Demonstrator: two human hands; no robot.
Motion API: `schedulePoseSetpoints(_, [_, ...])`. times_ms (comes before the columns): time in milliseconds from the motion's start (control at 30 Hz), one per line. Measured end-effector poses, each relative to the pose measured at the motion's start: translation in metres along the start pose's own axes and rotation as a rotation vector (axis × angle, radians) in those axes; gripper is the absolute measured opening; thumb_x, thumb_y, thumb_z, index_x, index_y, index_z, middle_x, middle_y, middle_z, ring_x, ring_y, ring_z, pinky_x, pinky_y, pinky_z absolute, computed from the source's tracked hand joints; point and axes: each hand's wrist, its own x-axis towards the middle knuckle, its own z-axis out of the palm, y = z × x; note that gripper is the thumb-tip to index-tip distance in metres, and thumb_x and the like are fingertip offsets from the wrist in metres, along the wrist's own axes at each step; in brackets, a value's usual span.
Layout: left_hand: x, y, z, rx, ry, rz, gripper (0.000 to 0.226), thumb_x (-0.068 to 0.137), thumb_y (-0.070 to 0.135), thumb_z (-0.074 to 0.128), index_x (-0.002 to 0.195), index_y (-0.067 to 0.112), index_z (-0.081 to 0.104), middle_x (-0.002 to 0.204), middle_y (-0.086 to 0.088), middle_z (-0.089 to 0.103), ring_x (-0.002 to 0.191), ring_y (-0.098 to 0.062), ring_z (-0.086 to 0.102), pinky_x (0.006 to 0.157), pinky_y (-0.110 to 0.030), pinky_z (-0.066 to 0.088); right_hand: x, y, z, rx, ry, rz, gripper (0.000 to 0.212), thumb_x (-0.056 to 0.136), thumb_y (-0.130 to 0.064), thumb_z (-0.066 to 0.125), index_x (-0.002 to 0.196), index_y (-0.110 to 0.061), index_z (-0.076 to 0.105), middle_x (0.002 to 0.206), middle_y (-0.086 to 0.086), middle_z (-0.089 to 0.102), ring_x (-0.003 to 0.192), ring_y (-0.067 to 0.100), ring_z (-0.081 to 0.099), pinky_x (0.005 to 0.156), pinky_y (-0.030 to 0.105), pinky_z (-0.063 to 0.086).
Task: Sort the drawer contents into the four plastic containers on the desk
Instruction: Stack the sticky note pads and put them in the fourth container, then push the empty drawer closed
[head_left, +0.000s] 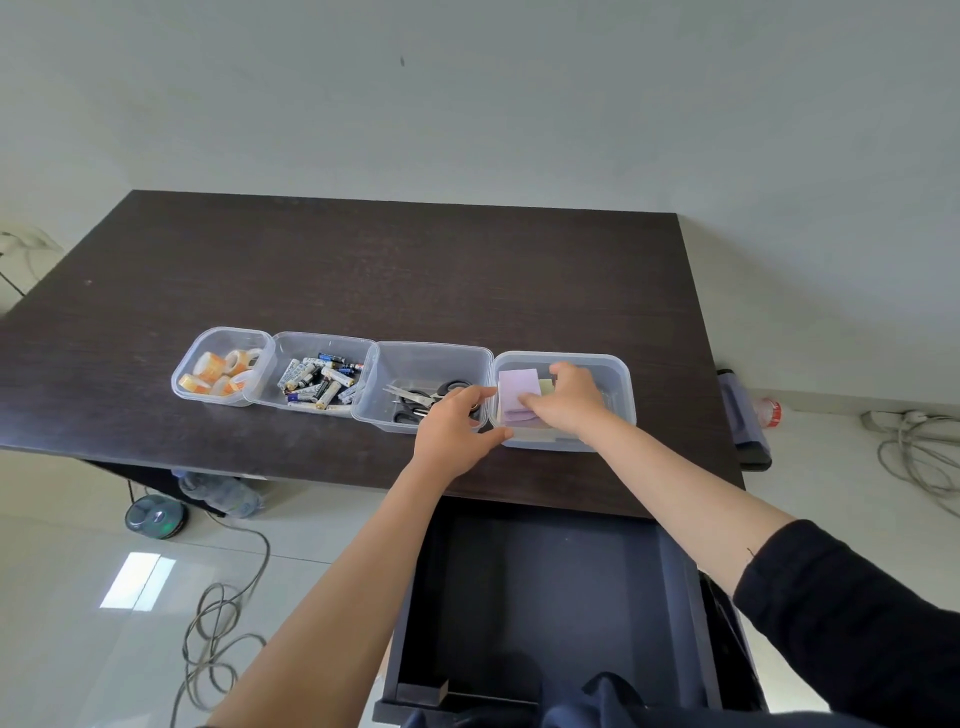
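Observation:
Four clear plastic containers stand in a row on the dark desk (363, 270). From left they hold tape rolls (221, 371), batteries (319, 382), scissors (421, 400) and sticky note pads (517, 392). My right hand (569, 402) is inside the rightmost container (621, 387), fingers curled over a pale yellow pad beside the purple one. My left hand (449, 434) pinches that container's left wall, thumb at its front corner. The open drawer (545, 597) below the desk edge looks dark, and nothing shows inside it.
A wall rises behind the desk. On the floor to the left lie a grey cable (223, 613), a plastic bottle (223, 493) and a round dark disc (156, 517). At the right lie a power strip with cords (914, 431) and a red-capped bottle (771, 413).

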Motion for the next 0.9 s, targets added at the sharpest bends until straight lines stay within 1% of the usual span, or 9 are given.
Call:
schedulePoseSetpoints(100, [0.000, 0.000, 0.000, 0.001, 0.001, -0.007, 0.063, 0.076, 0.043, 0.075, 0.132, 0.028, 0.051, 0.125, 0.004, 0.059, 0.092, -0.012, 0.062, 0.087, -0.035, 0.054, -0.001, -0.006, 0.002, 0.032, 0.045, -0.041, 0.046, 0.082, -0.026, 0.071, 0.122, -0.011, 0.053, 0.120, 0.007, 0.062, 0.103, 0.022, 0.060, 0.075, 0.027, 0.045])
schedulePoseSetpoints(167, [0.000, 0.000, 0.001, 0.004, 0.001, -0.012, 0.063, 0.076, 0.043, 0.075, 0.132, 0.028, 0.052, 0.125, 0.004, 0.059, 0.094, -0.012, 0.062, 0.088, -0.036, 0.054, -0.002, -0.009, 0.004, 0.014, 0.033, -0.035, 0.035, 0.080, -0.022, 0.073, 0.109, -0.012, 0.056, 0.110, 0.007, 0.064, 0.092, 0.020, 0.059, 0.073, 0.028, 0.048])
schedulePoseSetpoints(233, [0.000, 0.001, 0.001, 0.009, -0.001, -0.016, 0.063, 0.076, 0.042, 0.075, 0.132, 0.027, 0.051, 0.125, 0.004, 0.059, 0.096, -0.013, 0.062, 0.089, -0.036, 0.053, -0.003, -0.010, 0.007, 0.020, 0.045, -0.023, 0.033, 0.079, -0.019, 0.074, 0.105, -0.013, 0.055, 0.109, 0.007, 0.063, 0.090, 0.019, 0.057, 0.074, 0.028, 0.048])
schedulePoseSetpoints(400, [-0.002, 0.006, -0.001, 0.043, -0.010, -0.021, 0.063, 0.077, 0.041, 0.074, 0.133, 0.025, 0.050, 0.128, 0.002, 0.058, 0.106, -0.016, 0.060, 0.091, -0.035, 0.052, -0.005, -0.017, 0.018, 0.034, 0.031, 0.044, 0.064, 0.070, -0.022, 0.078, 0.124, -0.012, 0.045, 0.124, 0.010, 0.050, 0.107, 0.026, 0.056, 0.079, 0.032, 0.050])
schedulePoseSetpoints(467, [-0.002, 0.009, -0.002, 0.061, -0.017, -0.032, 0.063, 0.078, 0.040, 0.074, 0.134, 0.025, 0.049, 0.130, 0.002, 0.058, 0.107, -0.017, 0.060, 0.090, -0.034, 0.050, -0.005, -0.020, 0.018, 0.034, 0.011, 0.062, 0.073, 0.067, -0.022, 0.079, 0.127, -0.010, 0.041, 0.125, 0.010, 0.050, 0.111, 0.029, 0.056, 0.079, 0.033, 0.049])
schedulePoseSetpoints(533, [-0.002, 0.012, -0.003, 0.086, -0.020, -0.041, 0.063, 0.078, 0.040, 0.074, 0.134, 0.024, 0.049, 0.131, 0.002, 0.058, 0.108, -0.017, 0.061, 0.089, -0.034, 0.050, -0.005, -0.019, 0.017, 0.068, 0.002, 0.052, 0.074, 0.069, -0.019, 0.079, 0.130, -0.010, 0.039, 0.126, 0.009, 0.053, 0.112, 0.028, 0.056, 0.079, 0.032, 0.047])
schedulePoseSetpoints(633, [-0.001, 0.016, -0.003, 0.148, -0.030, -0.047, 0.062, 0.079, 0.040, 0.072, 0.134, 0.024, 0.047, 0.132, 0.003, 0.057, 0.113, -0.018, 0.058, 0.092, -0.036, 0.049, -0.007, -0.012, 0.015, 0.125, 0.023, 0.018, 0.072, 0.071, -0.021, 0.079, 0.130, -0.013, 0.039, 0.125, 0.007, 0.056, 0.111, 0.026, 0.056, 0.086, 0.034, 0.048])
schedulePoseSetpoints(767, [-0.001, 0.019, -0.004, 0.263, -0.067, -0.032, 0.064, 0.081, 0.042, 0.068, 0.137, 0.022, 0.042, 0.133, 0.000, 0.055, 0.118, -0.022, 0.054, 0.095, -0.039, 0.047, -0.011, -0.009, 0.012, 0.128, 0.035, -0.039, 0.070, 0.074, -0.027, 0.076, 0.130, -0.010, 0.038, 0.126, 0.008, 0.053, 0.112, 0.026, 0.055, 0.083, 0.032, 0.045])
schedulePoseSetpoints(900, [-0.018, 0.025, -0.001, 0.227, 0.015, 0.010, 0.067, 0.082, 0.037, 0.068, 0.139, 0.012, 0.040, 0.137, -0.008, 0.050, 0.126, -0.027, 0.045, 0.105, -0.041, 0.038, -0.024, -0.003, 0.006, 0.161, 0.186, -0.117, 0.052, 0.087, -0.025, 0.062, 0.132, -0.011, 0.040, 0.131, 0.007, 0.052, 0.115, 0.024, 0.053, 0.085, 0.030, 0.042])
